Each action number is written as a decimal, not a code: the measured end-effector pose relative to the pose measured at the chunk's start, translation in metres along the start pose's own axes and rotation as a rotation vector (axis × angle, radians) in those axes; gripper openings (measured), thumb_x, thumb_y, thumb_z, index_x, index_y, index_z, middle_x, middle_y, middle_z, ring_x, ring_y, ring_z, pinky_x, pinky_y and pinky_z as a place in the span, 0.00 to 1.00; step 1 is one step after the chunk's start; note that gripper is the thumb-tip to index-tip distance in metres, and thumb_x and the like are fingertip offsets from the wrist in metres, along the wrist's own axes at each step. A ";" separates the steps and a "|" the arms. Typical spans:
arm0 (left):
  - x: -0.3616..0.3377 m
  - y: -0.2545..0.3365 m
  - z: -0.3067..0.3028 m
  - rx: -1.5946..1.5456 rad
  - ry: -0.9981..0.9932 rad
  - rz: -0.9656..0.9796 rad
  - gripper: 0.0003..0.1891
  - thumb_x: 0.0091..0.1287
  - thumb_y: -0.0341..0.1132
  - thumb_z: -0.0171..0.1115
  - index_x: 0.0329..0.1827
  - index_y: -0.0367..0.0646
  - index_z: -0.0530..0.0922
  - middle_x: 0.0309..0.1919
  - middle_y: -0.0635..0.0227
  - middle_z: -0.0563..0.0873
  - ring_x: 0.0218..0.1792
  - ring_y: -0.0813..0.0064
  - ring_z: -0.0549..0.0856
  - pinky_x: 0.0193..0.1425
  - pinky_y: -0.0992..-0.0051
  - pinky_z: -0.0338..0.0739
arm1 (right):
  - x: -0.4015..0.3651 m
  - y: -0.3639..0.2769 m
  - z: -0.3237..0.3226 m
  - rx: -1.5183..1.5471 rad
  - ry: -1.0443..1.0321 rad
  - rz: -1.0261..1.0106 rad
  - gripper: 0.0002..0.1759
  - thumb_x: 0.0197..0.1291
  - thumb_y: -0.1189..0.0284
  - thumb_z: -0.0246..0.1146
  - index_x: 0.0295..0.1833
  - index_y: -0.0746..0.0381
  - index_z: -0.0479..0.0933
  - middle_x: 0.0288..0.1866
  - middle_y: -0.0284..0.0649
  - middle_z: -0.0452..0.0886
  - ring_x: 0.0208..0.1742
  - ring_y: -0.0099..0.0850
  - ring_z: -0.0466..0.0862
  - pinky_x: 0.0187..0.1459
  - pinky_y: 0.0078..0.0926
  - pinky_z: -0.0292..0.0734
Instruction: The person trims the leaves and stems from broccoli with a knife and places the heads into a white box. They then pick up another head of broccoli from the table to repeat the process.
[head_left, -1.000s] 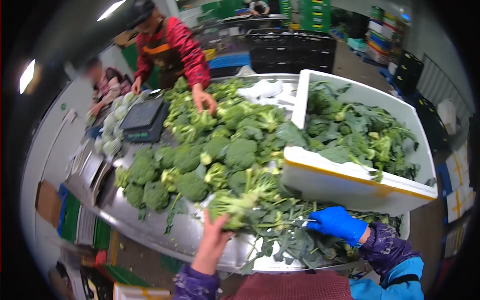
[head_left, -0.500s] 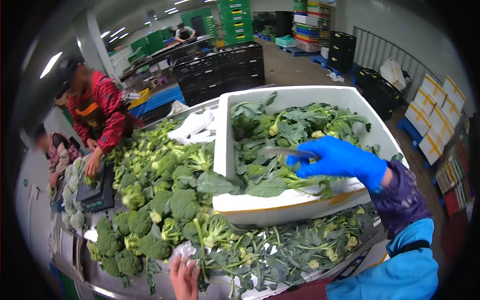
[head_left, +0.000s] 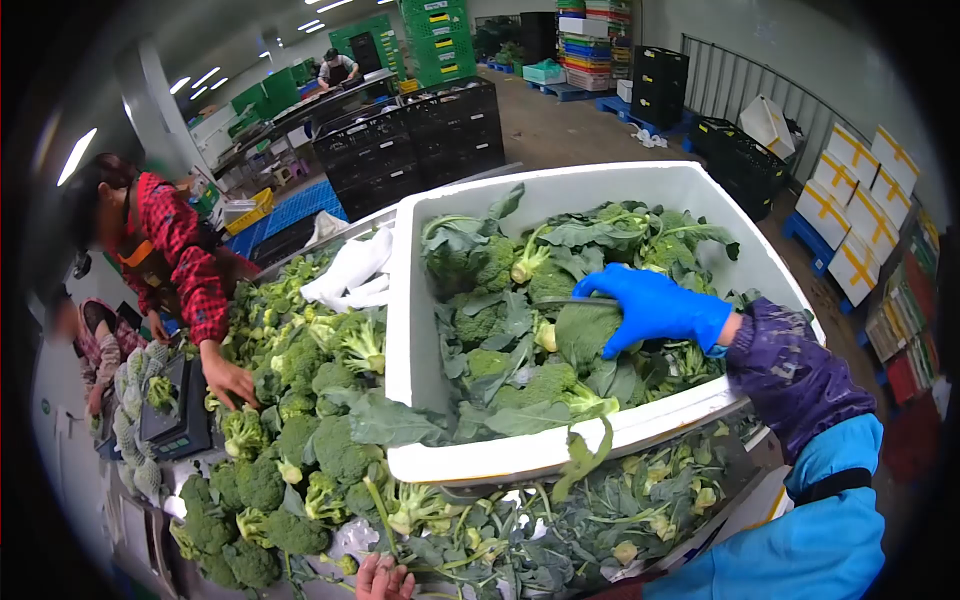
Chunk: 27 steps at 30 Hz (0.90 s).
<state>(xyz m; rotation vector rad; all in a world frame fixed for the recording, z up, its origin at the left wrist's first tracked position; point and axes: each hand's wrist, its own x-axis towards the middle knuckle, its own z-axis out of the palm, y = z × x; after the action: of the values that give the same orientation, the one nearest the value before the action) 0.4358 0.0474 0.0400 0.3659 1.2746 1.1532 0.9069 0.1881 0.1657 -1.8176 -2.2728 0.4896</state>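
The blue-gloved right hand [head_left: 655,308] has dropped lower into the white foam box [head_left: 520,452], thumb and fingers curved around a broccoli head [head_left: 588,332]; whether it grips is unclear. The bare left hand [head_left: 385,580] is cut off by the bottom edge, its grasp impossible to tell. A leaf [head_left: 583,462] hangs over the near rim. Across the pile, a co-worker's hand [head_left: 228,380] reaches among loose florets [head_left: 243,432].

The white box [head_left: 560,447] is blocking sideways passage, its open top leaving room from above; heaped broccoli [head_left: 342,447] and leaf scraps [head_left: 600,502] are crowding the desk [head_left: 200,462].
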 end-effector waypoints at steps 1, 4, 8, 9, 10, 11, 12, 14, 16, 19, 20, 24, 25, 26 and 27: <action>0.002 -0.001 0.004 0.003 0.015 -0.011 0.19 0.61 0.29 0.60 0.55 0.42 0.69 0.44 0.67 0.79 0.44 0.68 0.80 0.50 0.64 0.76 | -0.008 0.006 -0.005 0.079 0.089 0.035 0.42 0.34 0.63 0.75 0.60 0.54 0.67 0.53 0.45 0.72 0.53 0.41 0.74 0.52 0.34 0.71; 0.010 -0.006 0.014 0.010 -0.001 -0.039 0.19 0.61 0.29 0.61 0.55 0.42 0.69 0.46 0.65 0.80 0.44 0.68 0.81 0.50 0.64 0.76 | -0.033 0.018 -0.026 0.221 0.209 0.048 0.41 0.35 0.61 0.74 0.59 0.57 0.67 0.52 0.45 0.74 0.54 0.39 0.74 0.55 0.33 0.69; 0.017 -0.012 0.016 0.012 -0.005 -0.055 0.20 0.61 0.29 0.61 0.56 0.41 0.69 0.48 0.64 0.80 0.44 0.67 0.81 0.50 0.63 0.76 | -0.072 0.020 -0.060 0.276 0.285 0.146 0.40 0.36 0.62 0.74 0.59 0.59 0.68 0.52 0.42 0.75 0.54 0.33 0.75 0.54 0.30 0.70; 0.016 -0.011 0.017 0.018 -0.018 -0.057 0.20 0.61 0.29 0.61 0.56 0.41 0.69 0.48 0.64 0.80 0.44 0.67 0.81 0.50 0.63 0.76 | -0.080 0.016 -0.072 0.277 0.251 0.227 0.40 0.36 0.61 0.74 0.59 0.59 0.69 0.51 0.43 0.76 0.52 0.34 0.77 0.53 0.30 0.70; 0.017 -0.012 0.017 0.019 -0.016 -0.061 0.20 0.61 0.29 0.61 0.56 0.41 0.69 0.48 0.64 0.80 0.44 0.67 0.81 0.50 0.63 0.76 | -0.086 0.014 -0.082 0.278 0.247 0.228 0.40 0.36 0.61 0.74 0.59 0.59 0.69 0.51 0.43 0.76 0.52 0.34 0.77 0.53 0.30 0.70; 0.018 -0.012 0.016 0.024 -0.013 -0.060 0.21 0.61 0.29 0.61 0.57 0.41 0.69 0.48 0.64 0.80 0.45 0.67 0.81 0.50 0.63 0.76 | -0.090 0.011 -0.092 0.076 0.146 0.361 0.39 0.37 0.62 0.74 0.58 0.59 0.70 0.51 0.43 0.77 0.52 0.34 0.77 0.53 0.29 0.70; 0.019 -0.012 0.016 0.030 -0.010 -0.059 0.21 0.61 0.29 0.61 0.57 0.41 0.69 0.48 0.64 0.80 0.45 0.67 0.81 0.50 0.63 0.76 | -0.091 0.013 -0.098 -0.128 0.042 0.489 0.38 0.38 0.62 0.74 0.58 0.59 0.70 0.51 0.42 0.77 0.51 0.34 0.77 0.53 0.28 0.70; 0.019 -0.014 0.015 0.030 -0.009 -0.064 0.21 0.61 0.29 0.61 0.58 0.41 0.68 0.48 0.64 0.80 0.44 0.68 0.81 0.50 0.64 0.76 | -0.082 0.030 -0.091 -0.157 0.113 0.387 0.37 0.39 0.58 0.72 0.57 0.59 0.72 0.48 0.44 0.78 0.49 0.37 0.78 0.51 0.30 0.71; 0.018 -0.014 0.015 0.027 -0.005 -0.064 0.22 0.61 0.29 0.61 0.58 0.41 0.68 0.48 0.64 0.80 0.44 0.68 0.81 0.50 0.64 0.76 | -0.066 0.033 -0.085 -0.150 0.160 0.282 0.33 0.42 0.53 0.69 0.53 0.59 0.74 0.44 0.45 0.80 0.46 0.40 0.80 0.48 0.33 0.73; 0.016 -0.015 0.013 0.038 0.014 -0.068 0.21 0.61 0.29 0.61 0.58 0.41 0.69 0.47 0.65 0.80 0.43 0.69 0.81 0.49 0.65 0.77 | -0.016 0.025 -0.062 -0.084 0.126 0.147 0.28 0.45 0.55 0.67 0.50 0.59 0.76 0.42 0.44 0.80 0.44 0.41 0.80 0.46 0.35 0.73; 0.017 -0.017 0.009 0.034 0.007 -0.069 0.21 0.61 0.29 0.61 0.58 0.41 0.69 0.46 0.66 0.81 0.43 0.69 0.81 0.49 0.66 0.77 | 0.003 0.019 -0.053 -0.117 0.086 0.126 0.26 0.46 0.57 0.67 0.49 0.60 0.75 0.42 0.44 0.79 0.43 0.41 0.80 0.44 0.35 0.73; 0.012 -0.016 0.009 0.045 0.045 -0.075 0.20 0.61 0.30 0.61 0.57 0.40 0.71 0.44 0.66 0.81 0.43 0.70 0.81 0.48 0.68 0.76 | 0.068 0.029 0.002 -0.264 0.114 -0.130 0.30 0.46 0.59 0.68 0.56 0.58 0.72 0.44 0.43 0.78 0.43 0.40 0.80 0.44 0.35 0.75; 0.011 -0.016 0.009 0.052 0.066 -0.078 0.20 0.61 0.30 0.61 0.57 0.40 0.71 0.44 0.66 0.81 0.43 0.70 0.81 0.48 0.68 0.76 | 0.081 0.026 0.015 -0.386 0.065 -0.088 0.35 0.44 0.58 0.69 0.58 0.59 0.69 0.45 0.44 0.76 0.42 0.41 0.80 0.42 0.37 0.75; 0.009 -0.015 0.012 0.047 0.077 -0.084 0.20 0.61 0.30 0.61 0.57 0.40 0.70 0.46 0.64 0.81 0.44 0.69 0.81 0.49 0.68 0.76 | 0.091 0.026 0.025 -0.508 0.016 -0.045 0.40 0.41 0.57 0.70 0.61 0.59 0.66 0.47 0.45 0.75 0.41 0.41 0.80 0.40 0.38 0.76; 0.009 -0.016 0.012 0.045 0.080 -0.081 0.20 0.61 0.30 0.61 0.57 0.40 0.70 0.46 0.64 0.81 0.44 0.69 0.81 0.49 0.68 0.76 | 0.098 0.029 0.032 -0.508 0.018 -0.050 0.40 0.41 0.57 0.70 0.61 0.59 0.66 0.47 0.45 0.75 0.41 0.41 0.80 0.40 0.38 0.76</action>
<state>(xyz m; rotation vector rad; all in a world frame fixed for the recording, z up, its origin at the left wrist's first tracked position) 0.4525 0.0517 0.0264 0.3014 1.3754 1.0808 0.8989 0.2848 0.1195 -1.9478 -2.5909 -0.1310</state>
